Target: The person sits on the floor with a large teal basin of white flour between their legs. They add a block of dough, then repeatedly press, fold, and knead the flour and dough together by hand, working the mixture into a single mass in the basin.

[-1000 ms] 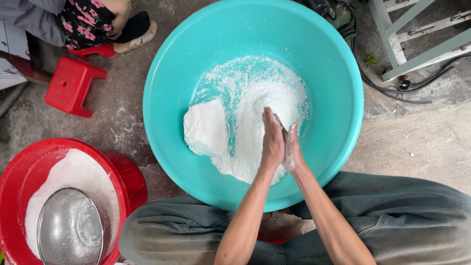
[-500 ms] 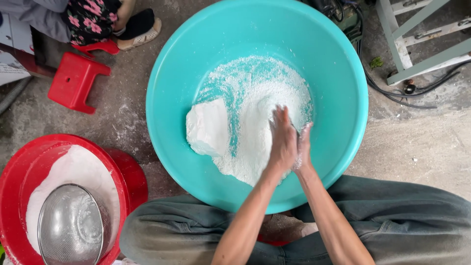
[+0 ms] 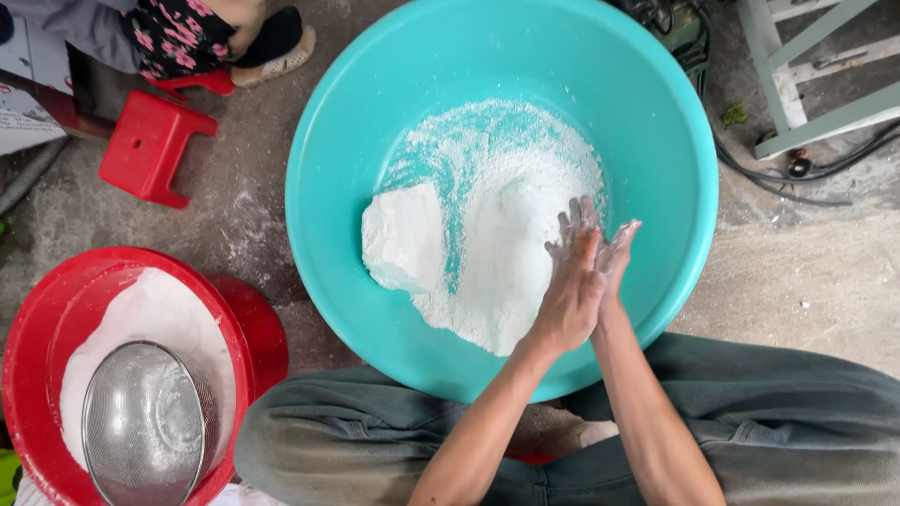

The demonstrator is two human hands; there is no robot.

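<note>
head view, left hand (image 3: 568, 295) and right hand (image 3: 614, 258) pressed palm to palm, fingers pointing away, over white powder (image 3: 511, 225) in teal basin (image 3: 356, 141)

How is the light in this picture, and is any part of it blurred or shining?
Head view: soft, even daylight with no hard shadows; the teal basin shows only a mild sheen; the right hand is slightly blurred at its fingertips, pressed against the left hand; the white powder and metal sieve look sharp.

Both forearms reach forward, bare, converging at the wrists. Left hand (image 3: 570, 286) on top, back facing up, fingers extended and slightly spread. Right hand (image 3: 616, 255) pressed against it palm to palm, mostly hidden, fingertips showing past it. Both dusted white.
</note>
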